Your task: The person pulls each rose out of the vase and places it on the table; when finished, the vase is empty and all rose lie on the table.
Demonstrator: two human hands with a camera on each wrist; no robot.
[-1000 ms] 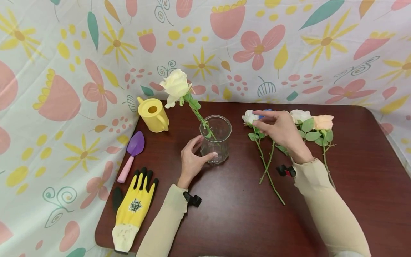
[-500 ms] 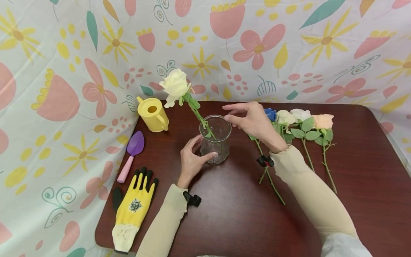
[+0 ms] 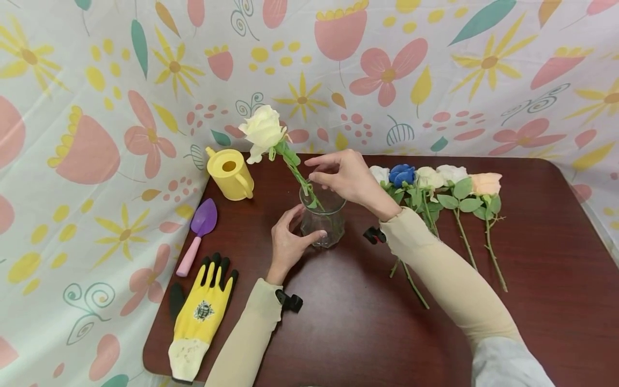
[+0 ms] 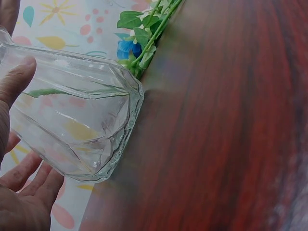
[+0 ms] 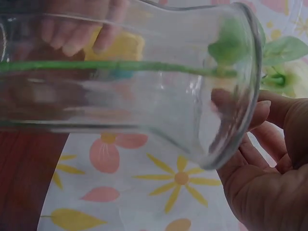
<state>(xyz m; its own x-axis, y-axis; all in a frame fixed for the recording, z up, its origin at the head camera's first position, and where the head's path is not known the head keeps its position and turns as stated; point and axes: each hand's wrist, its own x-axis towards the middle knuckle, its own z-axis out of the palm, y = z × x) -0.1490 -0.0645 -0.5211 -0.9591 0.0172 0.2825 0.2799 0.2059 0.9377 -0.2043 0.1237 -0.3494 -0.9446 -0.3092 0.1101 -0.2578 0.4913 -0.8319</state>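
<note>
A clear glass vase [image 3: 329, 223] stands upright on the dark wooden table. My left hand [image 3: 287, 242] holds its lower body, thumb in front and fingers round the far side. One cream-white rose [image 3: 263, 131] leans left out of the vase, its green stem [image 5: 120, 65] visible through the glass in the right wrist view. Above the rim, my right hand [image 3: 350, 174] reaches toward this stem with relaxed, slightly bent fingers and holds nothing. In the right wrist view, its fingertips are right at the rim.
To the right lie several roses with leafy stems, among them a blue rose [image 3: 402, 175] and a peach rose [image 3: 486, 184]. A yellow watering can [image 3: 229, 174], a purple trowel [image 3: 204, 217] and a yellow work glove [image 3: 203, 312] are on the left. Patterned cloth [image 3: 300, 54] hangs behind.
My right hand has moved left from above the lying roses to the vase's rim, beside the upright stem. The left hand stays on the vase.
</note>
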